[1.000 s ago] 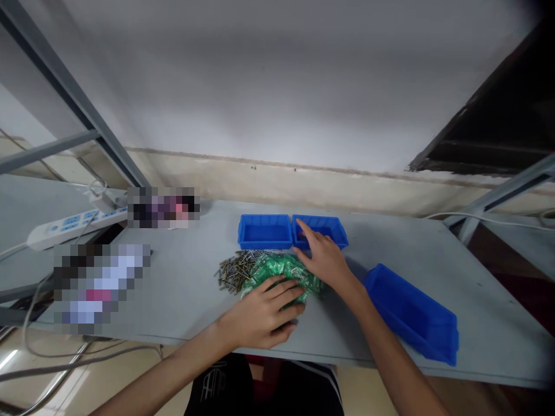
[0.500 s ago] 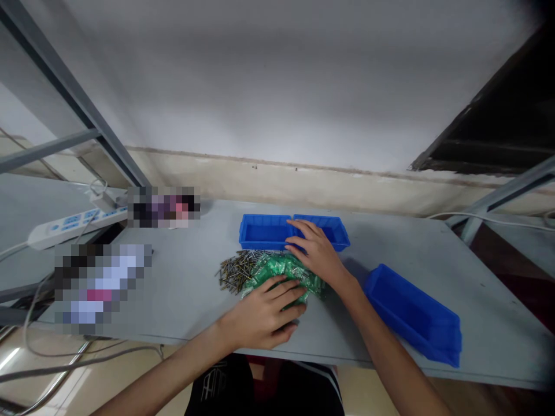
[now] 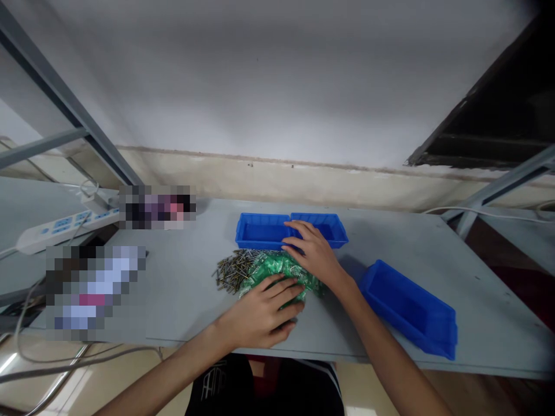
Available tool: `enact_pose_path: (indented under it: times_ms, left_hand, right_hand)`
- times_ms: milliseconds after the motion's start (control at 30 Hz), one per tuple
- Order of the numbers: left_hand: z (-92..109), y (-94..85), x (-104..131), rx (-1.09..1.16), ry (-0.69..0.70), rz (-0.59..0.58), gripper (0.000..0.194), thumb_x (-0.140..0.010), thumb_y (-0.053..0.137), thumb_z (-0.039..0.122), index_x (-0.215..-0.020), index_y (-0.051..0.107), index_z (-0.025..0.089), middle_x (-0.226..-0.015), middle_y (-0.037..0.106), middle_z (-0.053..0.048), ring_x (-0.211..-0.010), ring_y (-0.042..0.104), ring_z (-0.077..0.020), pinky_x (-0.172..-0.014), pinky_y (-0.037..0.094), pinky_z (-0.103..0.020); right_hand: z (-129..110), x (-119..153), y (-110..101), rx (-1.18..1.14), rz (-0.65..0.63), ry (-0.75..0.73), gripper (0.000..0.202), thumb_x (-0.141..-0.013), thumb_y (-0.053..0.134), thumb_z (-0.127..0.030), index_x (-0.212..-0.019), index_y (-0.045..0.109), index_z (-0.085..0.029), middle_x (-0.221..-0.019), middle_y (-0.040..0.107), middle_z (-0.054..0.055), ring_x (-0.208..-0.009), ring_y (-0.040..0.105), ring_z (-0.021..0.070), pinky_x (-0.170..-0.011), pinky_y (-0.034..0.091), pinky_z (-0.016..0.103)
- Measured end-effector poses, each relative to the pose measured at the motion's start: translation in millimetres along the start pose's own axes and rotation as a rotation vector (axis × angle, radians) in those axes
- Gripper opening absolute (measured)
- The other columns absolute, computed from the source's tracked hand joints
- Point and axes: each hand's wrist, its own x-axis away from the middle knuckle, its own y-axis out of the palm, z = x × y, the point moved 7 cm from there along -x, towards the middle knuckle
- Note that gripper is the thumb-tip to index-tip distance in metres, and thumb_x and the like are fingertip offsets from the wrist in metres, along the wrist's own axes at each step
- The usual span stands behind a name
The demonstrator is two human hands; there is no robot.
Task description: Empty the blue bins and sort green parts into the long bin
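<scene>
- The left hand (image 3: 267,315) lies over the near side of a green plastic bundle (image 3: 277,264) at the lower centre of the frame; its grip is loosely spread, fingers slightly curved, and whether they press on the plastic cannot be told.
- The right hand (image 3: 313,253), just right of the frame's centre, reaches over the near side of two blue bins; its grip is spread, thumb apart from the fingers, with nothing seen between them. Whether a fingertip touches a rim is unclear.
- A pile of thin metal pieces (image 3: 233,271), silvery and brassy, lies loose against the left side of the green bundle.
- The left blue bin (image 3: 260,232) and the right blue bin (image 3: 335,232) stand end to end behind the pile and bundle, in the middle of the frame.
- A third blue bin (image 3: 407,306) sits slantwise at lower right, beside the right forearm.
- All these rest on a grey bench (image 3: 186,260).
- A white power strip (image 3: 65,228) lies at the left edge of the frame.
</scene>
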Motion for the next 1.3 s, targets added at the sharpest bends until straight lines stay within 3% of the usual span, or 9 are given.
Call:
enact_pose_path:
  times_ms: [400,933,1000,1133,1300]
  left_hand:
    - [1,0.2,0,-0.010,0.002,0.002,0.037,-0.108,0.062,0.034,-0.141,0.070,0.020,-0.157,0.069,-0.010,-0.148,0.060,-0.0303,-0.130,0.040,-0.051]
    - [1,-2.7,-3,0.004,-0.014,0.002,0.034,-0.108,0.063,0.032,-0.139,0.071,0.020,-0.155,0.070,-0.010,-0.145,0.062,-0.0299,-0.130,0.042,-0.050]
    - [1,-2.8,-3,0.005,-0.012,-0.002,0.035,-0.108,0.062,0.032,-0.140,0.071,0.021,-0.156,0.070,-0.009,-0.146,0.062,-0.0300,-0.130,0.042,-0.051]
    - [1,-3.9,-2,-0.001,-0.006,0.015,0.034,-0.109,0.061,0.032,-0.139,0.071,0.020,-0.156,0.070,-0.009,-0.147,0.061,-0.0301,-0.131,0.040,-0.050]
    - [1,-3.4,-2,-0.001,-0.009,0.022,0.034,-0.108,0.063,0.032,-0.138,0.071,0.020,-0.156,0.069,-0.009,-0.148,0.060,-0.0290,-0.132,0.039,-0.050]
  right_hand:
    - [1,-3,4,0.037,0.015,0.025,0.017,-0.111,0.069,-0.034,-0.115,0.084,-0.028,-0.157,0.065,0.007,-0.152,0.054,0.0311,-0.121,0.052,0.057]
    - [3,-4,6,0.013,-0.008,0.016,0.018,-0.111,0.068,-0.031,-0.117,0.084,-0.034,-0.157,0.066,0.002,-0.154,0.052,0.0320,-0.121,0.052,0.061]
    - [3,-2,6,0.004,-0.004,0.027,0.022,-0.111,0.068,-0.033,-0.128,0.081,-0.034,-0.161,0.062,0.004,-0.155,0.052,0.0317,-0.124,0.051,0.060]
    - [11,5,-2,-0.026,0.072,0.099,0.055,-0.108,0.072,-0.038,-0.161,0.058,-0.031,-0.167,0.054,0.011,-0.155,0.052,0.0325,-0.126,0.050,0.056]
    - [25,20,1,0.033,0.079,0.223,0.055,-0.108,0.071,-0.043,-0.158,0.060,-0.025,-0.142,0.073,0.014,-0.133,0.070,0.0361,-0.115,0.056,0.057]
